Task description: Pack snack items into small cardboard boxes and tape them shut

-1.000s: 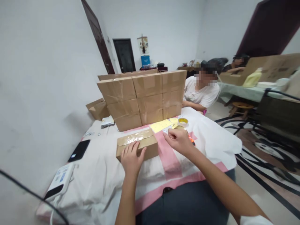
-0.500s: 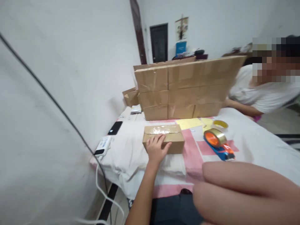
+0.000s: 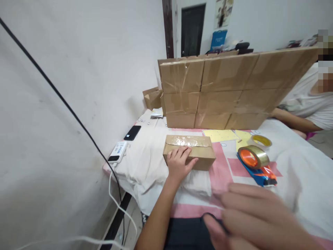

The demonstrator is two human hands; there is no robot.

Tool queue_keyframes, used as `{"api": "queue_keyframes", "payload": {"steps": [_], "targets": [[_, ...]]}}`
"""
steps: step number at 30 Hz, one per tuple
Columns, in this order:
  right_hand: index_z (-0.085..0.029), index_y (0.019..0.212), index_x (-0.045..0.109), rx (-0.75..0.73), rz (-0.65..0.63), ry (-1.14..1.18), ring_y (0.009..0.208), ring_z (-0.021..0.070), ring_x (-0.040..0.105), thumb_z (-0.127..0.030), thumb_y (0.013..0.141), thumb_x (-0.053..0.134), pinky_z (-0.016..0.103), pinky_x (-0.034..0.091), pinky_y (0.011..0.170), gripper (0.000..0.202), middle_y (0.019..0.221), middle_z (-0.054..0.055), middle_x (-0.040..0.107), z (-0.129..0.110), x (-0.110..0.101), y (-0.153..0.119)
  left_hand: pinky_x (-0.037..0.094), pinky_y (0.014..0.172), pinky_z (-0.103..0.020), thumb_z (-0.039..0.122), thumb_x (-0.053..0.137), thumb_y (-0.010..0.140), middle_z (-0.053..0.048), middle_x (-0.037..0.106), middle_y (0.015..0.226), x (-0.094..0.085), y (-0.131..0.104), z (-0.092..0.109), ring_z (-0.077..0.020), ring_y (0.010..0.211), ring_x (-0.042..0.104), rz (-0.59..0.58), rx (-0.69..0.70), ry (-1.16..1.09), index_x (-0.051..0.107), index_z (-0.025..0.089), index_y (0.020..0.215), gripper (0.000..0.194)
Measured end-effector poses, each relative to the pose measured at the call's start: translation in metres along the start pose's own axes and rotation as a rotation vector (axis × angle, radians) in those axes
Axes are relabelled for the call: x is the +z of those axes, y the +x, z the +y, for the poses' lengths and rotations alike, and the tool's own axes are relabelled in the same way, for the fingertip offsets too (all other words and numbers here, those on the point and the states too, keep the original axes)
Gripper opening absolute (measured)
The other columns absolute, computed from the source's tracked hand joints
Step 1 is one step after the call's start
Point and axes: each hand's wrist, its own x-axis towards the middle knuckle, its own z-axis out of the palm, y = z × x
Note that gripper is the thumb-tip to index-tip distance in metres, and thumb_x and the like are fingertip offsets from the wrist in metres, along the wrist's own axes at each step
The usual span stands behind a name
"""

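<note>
A closed brown cardboard box, with shiny clear tape along its top flap, lies on the bed. My left hand rests on its near left part, fingers spread over the top edge and thumb on the front side. At the lower right, close to the camera, my right hand is bent and blurred by motion, so its grip is unclear. Beyond it, a roll of gold tape sits in an orange and blue dispenser. Behind that is a yellow tape roll.
A large panel of joined cardboard boxes stands behind the small box. At left are a black phone, a white power bank with a cable, and an open carton. A person in a white shirt is at the right.
The view has shifted, so the cardboard panel and tape look nearer. My right hand has drawn back from the camera, and its thumb now shows. My left hand stays on the box.
</note>
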Motion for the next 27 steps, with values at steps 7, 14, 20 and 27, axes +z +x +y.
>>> {"api": "queue_keyframes", "payload": {"steps": [7, 14, 20, 27], "targets": [[-0.021, 0.065, 0.057, 0.337, -0.551, 0.02, 0.057, 0.0155, 0.058, -0.04, 0.095, 0.065, 0.032, 0.028, 0.055, 0.037, 0.065, 0.001, 0.068, 0.086, 0.067, -0.041, 0.036, 0.095, -0.043, 0.056, 0.057, 0.095, -0.003, 0.073, 0.128, -0.001, 0.001, 0.001, -0.0261, 0.112, 0.065, 0.036, 0.037, 0.082, 0.072, 0.032, 0.124, 0.041], [-0.019, 0.065, 0.063, 0.653, -0.164, -0.064, 0.058, 0.0149, 0.054, -0.037, 0.096, 0.055, 0.028, 0.035, 0.058, 0.036, 0.06, 0.001, 0.062, 0.228, -0.043, -0.067, 0.035, 0.09, -0.042, 0.044, 0.066, 0.091, -0.002, 0.075, 0.122, 0.004, 0.0, -0.007, -0.0267, 0.101, 0.066, 0.143, 0.145, 0.17, 0.066, 0.033, 0.13, 0.041], [-0.013, 0.099, 0.08, 1.051, -0.048, -0.541, 0.072, 0.0196, 0.063, -0.028, 0.09, 0.06, 0.03, 0.041, 0.066, 0.026, 0.083, 0.01, 0.075, 0.409, -0.124, -0.095, 0.034, 0.084, -0.042, 0.045, 0.066, 0.09, -0.003, 0.078, 0.109, 0.013, -0.001, -0.01, -0.028, 0.089, 0.065, 0.247, 0.188, 0.217, 0.054, 0.038, 0.144, 0.057], [-0.01, 0.119, 0.076, 1.142, -0.314, -0.624, 0.079, 0.0194, 0.066, -0.008, 0.081, 0.063, 0.028, 0.045, 0.076, 0.04, 0.099, 0.016, 0.078, 0.512, -0.136, -0.127, 0.031, 0.07, -0.041, 0.045, 0.06, 0.089, -0.006, 0.08, 0.09, 0.021, 0.004, -0.029, -0.0269, 0.069, 0.061, 0.363, 0.343, 0.293, 0.064, 0.028, 0.139, 0.053]]}}
